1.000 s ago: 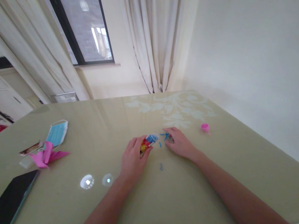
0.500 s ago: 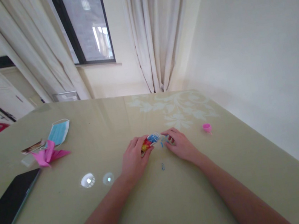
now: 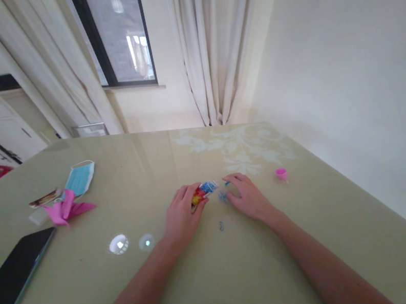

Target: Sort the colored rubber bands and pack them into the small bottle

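My left hand (image 3: 181, 215) is closed round a small clear packet (image 3: 208, 188) filled with little red, yellow and blue pieces. The packet's blue end points right, toward my other hand. My right hand (image 3: 247, 196) rests on the table just right of it, thumb and fingers apart. Under its thumb tip lies a small cluster of pale blue pieces (image 3: 223, 196). One more blue bit (image 3: 227, 183) shows at the index fingertip; whether it is touched I cannot tell. Nearer to me, a single small dark blue loop (image 3: 221, 226) lies alone on the table.
A pink cup-like item (image 3: 281, 174) stands to the right. On the left are a pink folded-paper bird (image 3: 68, 209), a blue face mask (image 3: 80, 179), and a dark phone or tablet (image 3: 16, 276). Two round light spots (image 3: 119, 244) show on the glossy table (image 3: 217, 284).
My right fingers have spread and drawn slightly away from the packet. The blue pieces between the hands now lie on the table by the right thumb. My left hand has stayed put.
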